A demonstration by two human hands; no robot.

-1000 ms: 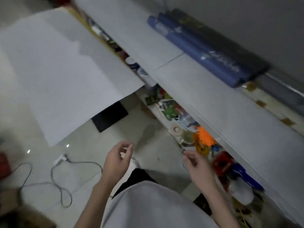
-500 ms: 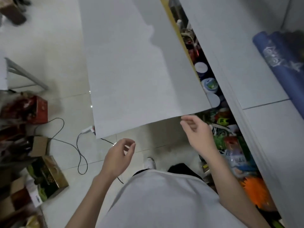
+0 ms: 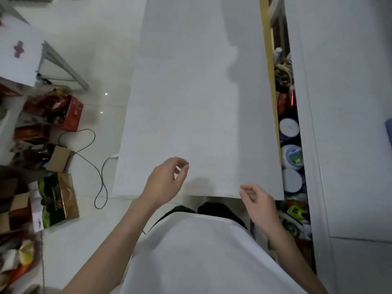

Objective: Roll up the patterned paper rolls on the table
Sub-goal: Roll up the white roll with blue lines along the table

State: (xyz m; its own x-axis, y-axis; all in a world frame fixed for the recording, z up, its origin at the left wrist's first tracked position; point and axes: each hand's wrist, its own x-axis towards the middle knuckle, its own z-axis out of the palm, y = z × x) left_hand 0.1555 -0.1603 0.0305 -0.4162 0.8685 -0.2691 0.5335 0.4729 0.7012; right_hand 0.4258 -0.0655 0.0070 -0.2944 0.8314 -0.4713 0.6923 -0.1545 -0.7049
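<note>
A long pale grey sheet of paper [image 3: 197, 102] hangs out flat in front of me, running away from me, its near edge just in front of my body. My left hand [image 3: 165, 181] hovers over the near edge of the sheet, fingers curled and apart, holding nothing. My right hand [image 3: 258, 200] is at the sheet's near right corner, fingers loosely spread, and I cannot tell whether it touches the paper. A sliver of a blue paper roll [image 3: 388, 130] shows at the right edge on the grey table [image 3: 350, 102].
Under the table's edge a shelf holds round tubs [image 3: 289, 128] and colourful clutter [image 3: 297, 213]. On the white floor to the left are a black cable [image 3: 99, 170], a red box [image 3: 70, 113], a green and gold box [image 3: 57, 198] and cardboard boxes.
My view has swung left, so the sheet now lies straight ahead. Both hands have come up to the sheet's near edge; the blue rolls have slid almost out of view.
</note>
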